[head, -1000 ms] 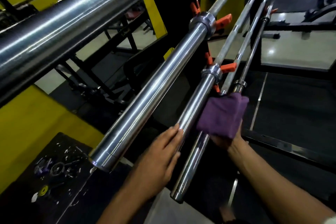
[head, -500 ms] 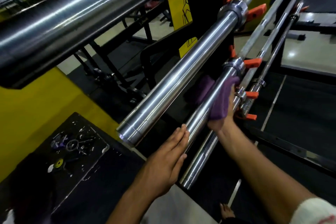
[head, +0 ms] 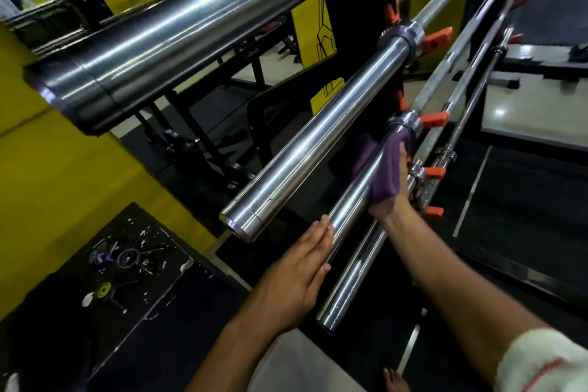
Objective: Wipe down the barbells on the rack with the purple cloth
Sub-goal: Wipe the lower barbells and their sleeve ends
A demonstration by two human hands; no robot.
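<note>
yellow gym walls surround a rack of chrome bars. the right hand (head: 393, 204) wraps the purple cloth (head: 383, 169) around the third barbell (head: 350, 232) sleeve, near its collar. the left hand (head: 294, 280) rests flat, fingers straight, against the same sleeve nearer its end.

Viewpoint: we see the scene from one head-worn wide-angle camera.
Direction: we look forward and down along the barbell sleeves (head: 346, 226) toward the black rack upright (head: 359, 9).
Proximity: we stand close; the uppermost sleeve (head: 178, 41) fills the top left, and both forearms enter from the bottom edge.
Distortion: straight bars bow near the frame edges.
Shared coverage: we have no second view.
</note>
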